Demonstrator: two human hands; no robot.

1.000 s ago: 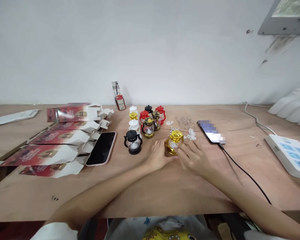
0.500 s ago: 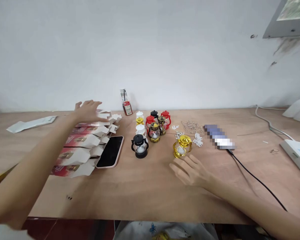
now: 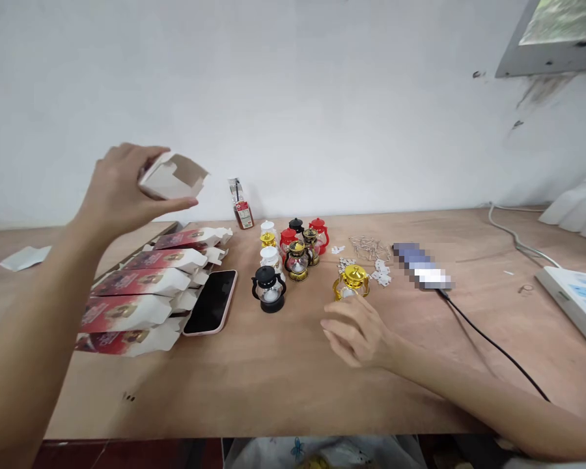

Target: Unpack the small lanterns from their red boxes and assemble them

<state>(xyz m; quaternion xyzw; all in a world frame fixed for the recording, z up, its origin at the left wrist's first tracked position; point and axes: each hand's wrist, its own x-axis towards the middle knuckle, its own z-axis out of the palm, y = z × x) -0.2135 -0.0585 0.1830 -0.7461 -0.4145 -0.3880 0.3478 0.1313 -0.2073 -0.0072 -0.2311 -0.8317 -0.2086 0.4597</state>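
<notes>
My left hand [image 3: 122, 192] is raised above the row of boxes, its fingers and thumb closed round a small open carton [image 3: 168, 179]. The open end of this carton faces right and its inside looks bare. Low over the table, my right hand [image 3: 356, 331] has loosely bent fingers, apart, with nothing seen in them. Just beyond its fingers stands a gold mini lantern [image 3: 355, 279], partly hidden by the hand. A black mini lantern [image 3: 269, 290] stands nearer the middle. Behind it are several more lanterns, among them a bronze one [image 3: 297, 260] and a red one [image 3: 318, 231].
Printed red-and-white cartons [image 3: 131, 312] with open flaps lie in a row at left, beside a dark-screened phone [image 3: 211, 303]. Metal hooks [image 3: 368, 247] and small white pieces [image 3: 381, 273] lie right of the lanterns. A blurred phone [image 3: 422, 266] has a black cable [image 3: 493, 352]. A drink pack [image 3: 243, 212] stands near the wall.
My left hand has lifted a carton up from the row and now holds it in the air. My right hand stays by the gold lantern, fingers slightly more bent. The view has shifted a little.
</notes>
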